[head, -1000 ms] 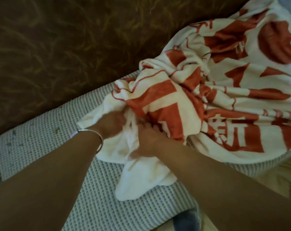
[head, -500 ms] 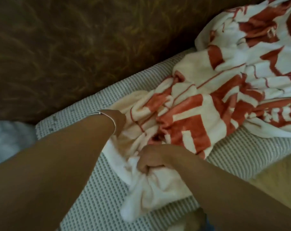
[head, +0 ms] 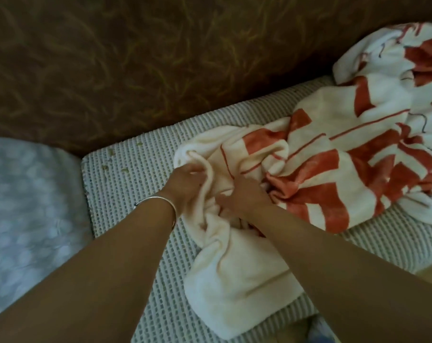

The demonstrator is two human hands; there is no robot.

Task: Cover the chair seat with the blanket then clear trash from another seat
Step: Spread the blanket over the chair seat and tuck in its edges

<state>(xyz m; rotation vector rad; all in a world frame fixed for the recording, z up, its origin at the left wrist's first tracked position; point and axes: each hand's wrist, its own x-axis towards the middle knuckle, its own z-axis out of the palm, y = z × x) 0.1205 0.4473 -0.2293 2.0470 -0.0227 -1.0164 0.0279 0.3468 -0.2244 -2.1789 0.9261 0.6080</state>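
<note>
Observer: Fleece blanket (head: 321,154), plush, cream with orange-red blocks and thin red lines, lies crumpled in soft folds on the chair seat (head: 135,184). Most of it is heaped on the seat's right part and up against the backrest (head: 111,70).

Recorder: Seat surface?

Observer: Pale grey-white cover in a waffle weave, with a ribbed grid of small raised squares. Its left corner is rounded. A plain cream flap of the blanket trails toward the seat's near edge.

Recorder: Hands?

Observer: Both bare, close together at the blanket's left end. Left hand (head: 185,184) has its fingers curled round a rolled cream hem, which runs as a thick cord between thumb and fingers. Right hand (head: 247,194) is just beside it, fingers bent down into bunched cream cloth. The fingertips are buried in the folds, so I cannot tell how they lie.

Recorder: Anything on the wrist?

Observer: Thin silver bangle (head: 158,200), smooth metal, on the left wrist.

Recorder: Surroundings?

Observer: Backrest is dark brown upholstery with a yellowish leaf-like pattern. Small yellowish crumbs (head: 111,152) sit on the weave near the seat's far left corner. Left of the seat is a bluish-white cushion (head: 24,206) with pale blotches, blurred.
</note>
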